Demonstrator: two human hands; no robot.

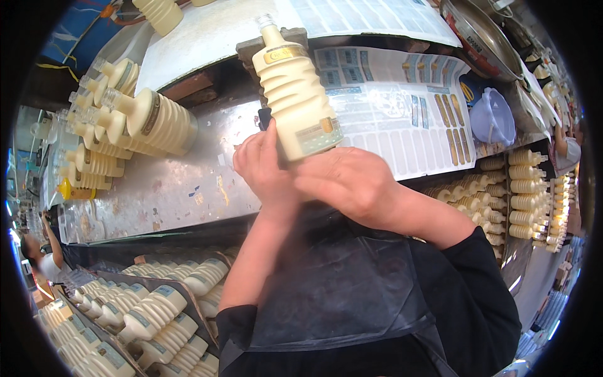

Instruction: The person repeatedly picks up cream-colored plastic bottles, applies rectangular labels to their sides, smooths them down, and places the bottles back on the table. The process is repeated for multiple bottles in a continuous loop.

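Note:
A cream bottle (292,94) with wavy ridges, a clear neck and gold labels lies tilted in front of me, its neck pointing away. A grey block-like support (250,48) shows behind its upper part. My left hand (260,160) is closed at the bottle's lower left edge, one finger against its side. Beside that finger sticks up a small black piece (264,117), whose kind I cannot tell. My right hand (352,179) is at the bottle's base, its fingers closed and partly blurred. Anything between those fingers is hidden.
Label sheets (396,144) lie right of the bottle, near a lavender bucket (493,116) and a round metal pan (483,38). Similar bottles (154,119) stand on the metal table's (188,182) left. Racks of bottles (154,311) fill the lower left; another person (50,261) is far left.

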